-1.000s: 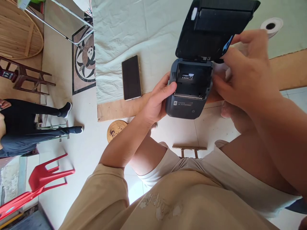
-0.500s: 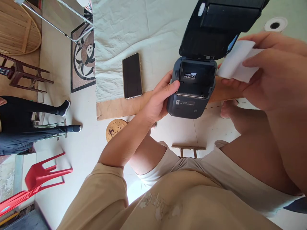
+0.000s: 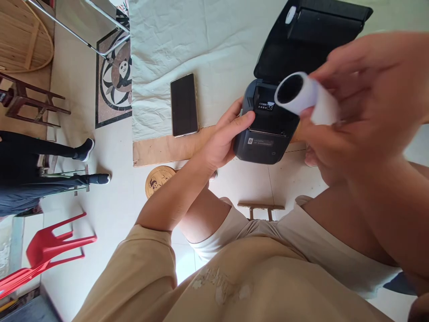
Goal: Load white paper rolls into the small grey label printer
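Observation:
A dark label printer [image 3: 259, 145] is gripped at its left side by my left hand [image 3: 226, 136], thumb over the rim. Its black lid [image 3: 284, 49] stands swung up, and part of the paper bay shows. Between the fingers of my right hand [image 3: 365, 98] is a white paper roll [image 3: 303, 96], its dark hollow core facing left. The roll hangs over the right part of the bay and hides some of it; whether it touches the printer I cannot tell. A loose end of paper trails toward my right palm, blurred by motion.
A smartphone [image 3: 184, 105] lies on the pale cloth [image 3: 161, 53] covering the table. The table's bare wooden edge [image 3: 157, 150] faces me. On the floor to the left are a red plastic chair [image 3: 50, 246], a round panda-patterned stool [image 3: 159, 179] and a seated person's legs [image 3: 63, 150].
My right hand has brought the paper roll leftward from beside the printer to over its bay, turning the core into view. The second roll behind is now mostly hidden by my hand.

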Action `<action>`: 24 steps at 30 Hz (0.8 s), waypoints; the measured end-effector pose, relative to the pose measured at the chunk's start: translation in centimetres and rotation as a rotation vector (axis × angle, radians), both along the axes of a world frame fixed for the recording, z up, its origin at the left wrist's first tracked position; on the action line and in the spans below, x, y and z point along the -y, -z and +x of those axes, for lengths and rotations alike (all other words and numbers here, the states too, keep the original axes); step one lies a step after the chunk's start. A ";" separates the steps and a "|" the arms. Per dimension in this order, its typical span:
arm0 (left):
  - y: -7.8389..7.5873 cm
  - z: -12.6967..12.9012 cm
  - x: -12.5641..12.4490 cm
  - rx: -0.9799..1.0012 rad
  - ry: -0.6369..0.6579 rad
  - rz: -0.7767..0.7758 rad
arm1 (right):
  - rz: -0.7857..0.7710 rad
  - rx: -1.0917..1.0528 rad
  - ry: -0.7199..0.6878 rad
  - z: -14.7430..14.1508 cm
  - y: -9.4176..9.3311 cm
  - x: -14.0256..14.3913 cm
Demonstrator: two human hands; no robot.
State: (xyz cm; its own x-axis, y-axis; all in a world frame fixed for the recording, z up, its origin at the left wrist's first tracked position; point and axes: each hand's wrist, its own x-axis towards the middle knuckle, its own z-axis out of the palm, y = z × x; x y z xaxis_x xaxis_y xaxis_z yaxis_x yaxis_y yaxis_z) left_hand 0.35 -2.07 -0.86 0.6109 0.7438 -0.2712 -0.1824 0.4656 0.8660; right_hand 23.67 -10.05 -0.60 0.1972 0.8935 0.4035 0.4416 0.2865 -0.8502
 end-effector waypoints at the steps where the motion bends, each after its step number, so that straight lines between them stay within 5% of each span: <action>1: 0.0 0.1 0.0 0.000 -0.003 0.005 | 0.058 0.114 0.010 -0.2 0.2 -0.3; 4: 0.2 0.2 0.1 0.013 -0.004 0.025 | 0.249 0.513 0.088 0.2 1.5 -1.1; 7: 0.4 0.1 0.1 0.002 -0.007 0.027 | 0.220 0.685 0.136 0.7 2.7 -1.5; 10: 0.3 0.0 0.0 -0.026 -0.007 0.017 | 0.190 0.717 0.102 0.5 3.1 -1.8; 17: 0.2 -0.3 -0.2 0.002 0.044 0.011 | 0.420 0.690 0.092 0.3 2.2 -2.3; 24: 0.0 0.1 0.1 0.023 0.014 -0.011 | 0.501 0.627 -0.084 -1.1 2.1 -1.2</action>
State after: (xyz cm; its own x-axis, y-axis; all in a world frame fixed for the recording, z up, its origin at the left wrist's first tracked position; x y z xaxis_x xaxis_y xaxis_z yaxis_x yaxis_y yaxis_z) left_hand 0.46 -2.18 -0.85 0.6279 0.7319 -0.2649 -0.1957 0.4779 0.8564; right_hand 22.61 -8.86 -2.68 -0.2583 0.5793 0.7731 0.7540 0.6212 -0.2135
